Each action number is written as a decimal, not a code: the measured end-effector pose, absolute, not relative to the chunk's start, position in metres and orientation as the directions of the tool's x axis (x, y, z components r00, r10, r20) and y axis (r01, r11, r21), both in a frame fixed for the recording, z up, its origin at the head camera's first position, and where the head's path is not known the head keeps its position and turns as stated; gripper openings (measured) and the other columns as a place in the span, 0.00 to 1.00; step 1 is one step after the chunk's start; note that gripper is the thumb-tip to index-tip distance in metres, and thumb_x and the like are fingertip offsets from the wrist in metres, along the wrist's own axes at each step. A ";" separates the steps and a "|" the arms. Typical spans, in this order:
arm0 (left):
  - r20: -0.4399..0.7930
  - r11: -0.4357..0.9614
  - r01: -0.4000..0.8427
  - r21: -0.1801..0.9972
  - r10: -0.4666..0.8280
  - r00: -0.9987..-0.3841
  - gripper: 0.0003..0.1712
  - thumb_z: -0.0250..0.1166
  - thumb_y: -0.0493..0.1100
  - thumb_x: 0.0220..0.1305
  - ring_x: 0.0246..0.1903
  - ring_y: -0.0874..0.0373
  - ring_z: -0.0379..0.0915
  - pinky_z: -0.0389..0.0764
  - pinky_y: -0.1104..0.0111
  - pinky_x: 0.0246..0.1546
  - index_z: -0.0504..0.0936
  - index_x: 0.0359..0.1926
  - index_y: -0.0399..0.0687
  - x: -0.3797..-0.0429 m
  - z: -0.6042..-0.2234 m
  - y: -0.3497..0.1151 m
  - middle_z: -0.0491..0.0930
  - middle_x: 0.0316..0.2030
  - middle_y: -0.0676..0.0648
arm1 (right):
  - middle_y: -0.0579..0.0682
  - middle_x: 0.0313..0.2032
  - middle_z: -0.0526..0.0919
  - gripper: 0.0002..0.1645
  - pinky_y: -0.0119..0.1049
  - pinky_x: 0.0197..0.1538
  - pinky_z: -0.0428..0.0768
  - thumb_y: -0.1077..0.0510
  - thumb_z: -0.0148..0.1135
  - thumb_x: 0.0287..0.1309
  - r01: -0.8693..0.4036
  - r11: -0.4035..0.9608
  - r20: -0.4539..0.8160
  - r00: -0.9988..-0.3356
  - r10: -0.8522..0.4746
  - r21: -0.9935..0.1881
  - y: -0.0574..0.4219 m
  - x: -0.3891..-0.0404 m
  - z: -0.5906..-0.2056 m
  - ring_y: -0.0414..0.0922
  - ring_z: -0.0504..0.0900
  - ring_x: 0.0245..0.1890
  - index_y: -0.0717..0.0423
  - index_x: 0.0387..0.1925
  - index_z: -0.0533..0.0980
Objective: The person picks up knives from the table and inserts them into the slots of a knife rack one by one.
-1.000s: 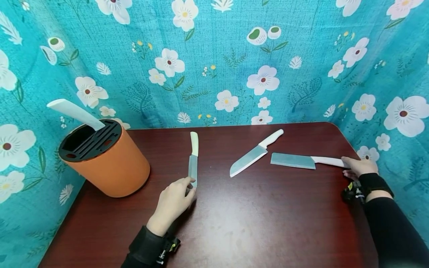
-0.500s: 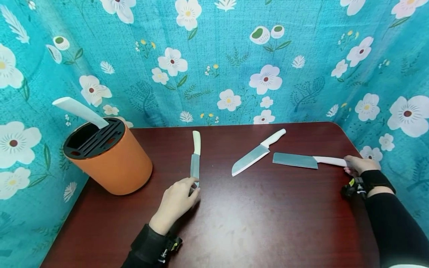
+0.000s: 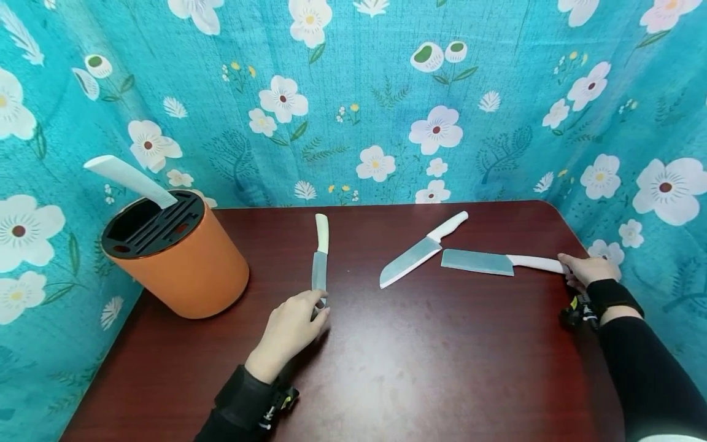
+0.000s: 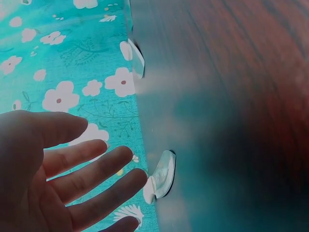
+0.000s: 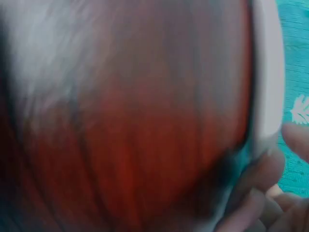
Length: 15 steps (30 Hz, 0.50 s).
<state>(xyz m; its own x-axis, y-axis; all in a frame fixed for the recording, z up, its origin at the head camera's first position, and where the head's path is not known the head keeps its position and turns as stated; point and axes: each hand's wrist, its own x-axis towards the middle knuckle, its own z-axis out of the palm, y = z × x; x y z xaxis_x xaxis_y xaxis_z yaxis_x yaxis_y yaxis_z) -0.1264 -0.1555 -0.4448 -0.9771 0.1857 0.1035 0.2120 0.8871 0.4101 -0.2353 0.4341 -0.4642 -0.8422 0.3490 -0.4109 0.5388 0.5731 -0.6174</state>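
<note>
In the head view my left hand (image 3: 293, 334) hovers at or just over the blade tip of a narrow knife (image 3: 319, 270) with a pale green-white handle. Whether it touches the blade cannot be told. The left wrist view shows that hand's fingers (image 4: 96, 179) loosely extended, with nothing between them. At the table's right edge, my right hand (image 3: 591, 273) pinches the white handle end of a cleaver (image 3: 477, 261), whose blade points left. Thumb and fingertips meet the cleaver handle (image 5: 268, 72) in the right wrist view. Between the hands lies a white-handled chef's knife (image 3: 411, 263), its handle pointing back right.
An orange knife block (image 3: 193, 264) with a black slotted top stands at the left. One white-handled knife (image 3: 132, 181) sticks up out of it. A blue flowered curtain (image 3: 353, 104) hangs behind and beside the dark red-brown table (image 3: 420, 368).
The right hand and the cleaver have slid slightly left, closer to the chef's knife. The left hand stays near the narrow knife's tip, covering a little more of it. The head view has shifted slightly.
</note>
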 end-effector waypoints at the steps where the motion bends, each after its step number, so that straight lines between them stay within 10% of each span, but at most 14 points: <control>1: 0.098 0.886 0.211 0.412 0.187 -0.977 0.15 0.68 0.45 0.66 0.31 0.61 0.81 0.75 0.67 0.24 0.85 0.53 0.49 -0.126 -0.445 -0.155 0.87 0.41 0.50 | 0.43 0.16 0.80 0.43 0.35 0.29 0.83 0.31 0.48 0.68 0.544 0.584 -0.415 -0.839 0.353 -0.603 0.434 -0.236 -0.467 0.38 0.82 0.19 0.72 0.37 0.80; 7: 0.083 0.888 0.194 0.417 0.176 -0.981 0.15 0.68 0.45 0.67 0.35 0.58 0.85 0.78 0.65 0.27 0.85 0.53 0.50 -0.122 -0.446 -0.155 0.87 0.41 0.51 | 0.45 0.16 0.83 0.60 0.35 0.31 0.84 0.27 0.46 0.66 0.571 0.575 -0.452 -0.819 0.353 -0.586 0.428 -0.235 -0.471 0.40 0.86 0.20 0.85 0.63 0.62; 15: 0.093 0.888 0.192 0.418 0.168 -0.981 0.15 0.68 0.45 0.66 0.38 0.57 0.86 0.80 0.63 0.28 0.85 0.53 0.50 -0.121 -0.446 -0.158 0.87 0.42 0.50 | 0.39 0.17 0.80 0.25 0.31 0.32 0.82 0.41 0.48 0.67 0.611 0.438 -0.543 -0.790 0.285 -0.659 0.430 -0.243 -0.465 0.34 0.81 0.20 0.55 0.28 0.77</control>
